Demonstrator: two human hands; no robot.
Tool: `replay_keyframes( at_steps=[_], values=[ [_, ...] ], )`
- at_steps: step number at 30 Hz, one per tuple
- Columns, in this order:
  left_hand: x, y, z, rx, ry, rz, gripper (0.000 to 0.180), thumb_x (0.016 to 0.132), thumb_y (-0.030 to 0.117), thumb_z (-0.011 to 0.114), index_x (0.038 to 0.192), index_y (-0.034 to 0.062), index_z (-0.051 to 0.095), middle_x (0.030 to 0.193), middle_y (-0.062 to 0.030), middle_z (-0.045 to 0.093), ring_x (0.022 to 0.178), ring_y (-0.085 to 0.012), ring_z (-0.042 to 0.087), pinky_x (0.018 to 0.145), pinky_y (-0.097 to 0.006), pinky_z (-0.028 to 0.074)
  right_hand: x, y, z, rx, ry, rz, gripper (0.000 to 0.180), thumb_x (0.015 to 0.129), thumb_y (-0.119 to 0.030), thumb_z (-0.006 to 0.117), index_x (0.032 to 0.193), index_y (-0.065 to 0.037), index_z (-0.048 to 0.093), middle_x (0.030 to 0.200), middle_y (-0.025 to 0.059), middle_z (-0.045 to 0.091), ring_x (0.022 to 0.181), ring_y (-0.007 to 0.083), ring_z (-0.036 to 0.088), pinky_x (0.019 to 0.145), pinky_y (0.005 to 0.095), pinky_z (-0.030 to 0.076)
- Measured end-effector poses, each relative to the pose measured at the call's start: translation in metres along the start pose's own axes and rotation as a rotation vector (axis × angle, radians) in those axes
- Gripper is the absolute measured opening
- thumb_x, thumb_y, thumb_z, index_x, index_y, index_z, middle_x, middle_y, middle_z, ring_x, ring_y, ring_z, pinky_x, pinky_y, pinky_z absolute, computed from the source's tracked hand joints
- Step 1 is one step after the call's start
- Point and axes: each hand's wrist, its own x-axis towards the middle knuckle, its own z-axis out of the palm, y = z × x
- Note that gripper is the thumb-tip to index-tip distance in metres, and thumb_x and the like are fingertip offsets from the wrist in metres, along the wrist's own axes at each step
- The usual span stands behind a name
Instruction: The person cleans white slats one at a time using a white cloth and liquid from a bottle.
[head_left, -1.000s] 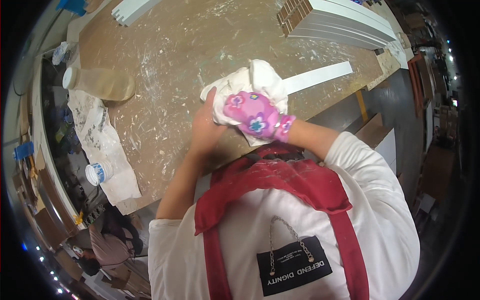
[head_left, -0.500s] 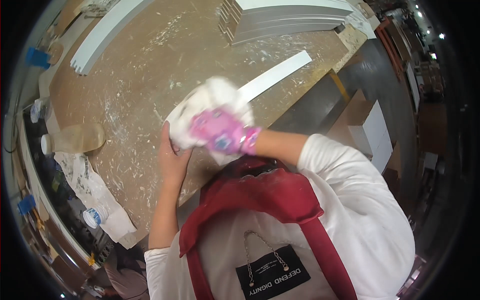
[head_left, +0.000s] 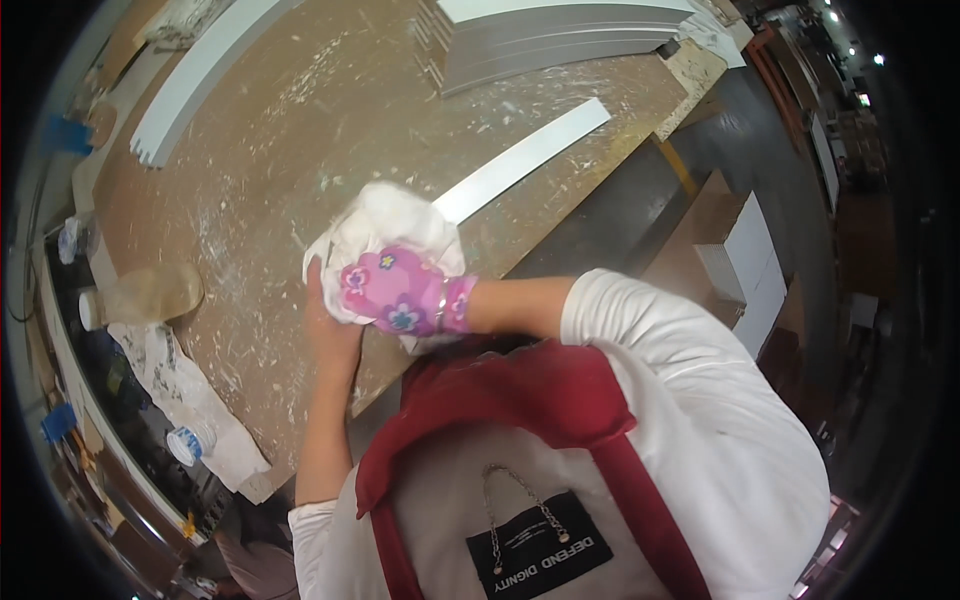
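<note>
A long white board strip (head_left: 525, 160) lies slantwise over the worktable, its near end hidden under a bunched white cloth (head_left: 385, 215). My right hand (head_left: 400, 293), in a pink flowered glove, is closed on the cloth and presses it against the strip. My bare left hand (head_left: 333, 325) is at the strip's near end, at the cloth's left edge. Its thumb side shows along the edge, curled as if round the strip, while the other fingers are mostly hidden.
A stack of white strips (head_left: 560, 45) stands at the table's far side, and another white length (head_left: 205, 75) lies far left. A cloudy bottle (head_left: 150, 295), a stained paper sheet (head_left: 185, 390) and a white cup (head_left: 190, 442) line the left edge. Cardboard boxes (head_left: 715, 255) stand at right.
Both my hands and the cloth have shifted a little left and slightly nearer to me. More of the white strip now shows beyond the cloth.
</note>
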Motion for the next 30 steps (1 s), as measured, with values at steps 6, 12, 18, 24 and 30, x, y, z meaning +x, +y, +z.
replay_keyframes(
  at_steps=[6,12,18,24,30],
  values=[
    [-0.004,0.0,-0.008,0.077,-0.037,0.012,0.086,0.072,0.001,0.075,0.143,0.0044,0.027,0.105,-0.0061,0.061,0.075,-0.0102,0.045,0.069,-0.023,0.043,-0.081,0.13,-0.027,-0.605,0.449,0.482,0.029,0.079,-0.015,0.057,0.107,-0.005,0.059,0.107,0.0144,0.06,0.093,0.0282,0.061,0.08,0.0403,0.05],
    [0.003,-0.003,-0.007,0.129,-0.056,0.111,0.082,0.07,0.001,0.075,0.14,0.0031,0.033,0.103,-0.0058,0.063,0.071,-0.0123,0.043,0.066,-0.024,0.042,-0.169,0.201,-0.098,-0.055,0.907,0.651,0.037,0.089,-0.026,0.055,0.114,0.0,0.058,0.114,0.0222,0.059,0.107,0.0367,0.056,0.093,0.0398,0.044],
    [-0.001,-0.009,-0.006,0.13,-0.012,0.128,0.081,0.069,0.002,0.076,0.139,0.0032,0.034,0.103,-0.0068,0.064,0.068,-0.0128,0.044,0.065,-0.025,0.043,-0.053,0.06,-0.035,-0.493,0.398,0.048,0.036,0.083,-0.025,0.059,0.115,-0.009,0.058,0.116,0.0136,0.058,0.11,0.03,0.055,0.096,0.0408,0.044],
    [-0.001,-0.007,-0.011,0.158,-0.017,0.131,0.081,0.07,0.003,0.076,0.14,0.0046,0.035,0.105,-0.0082,0.064,0.066,-0.0121,0.045,0.064,-0.025,0.044,-0.029,0.056,-0.019,-0.413,0.298,0.286,0.025,0.079,-0.019,0.058,0.103,-0.016,0.061,0.106,0.0089,0.06,0.102,0.0241,0.057,0.083,0.0407,0.048],
    [0.002,-0.008,-0.011,0.055,-0.053,0.118,0.083,0.07,0.001,0.075,0.141,0.0031,0.032,0.105,-0.0066,0.063,0.069,-0.0103,0.044,0.066,-0.024,0.043,-0.134,0.171,-0.075,-0.522,0.486,0.535,0.021,0.081,-0.018,0.059,0.098,-0.005,0.064,0.099,0.0158,0.059,0.094,0.0323,0.057,0.084,0.04,0.047]
  ],
)
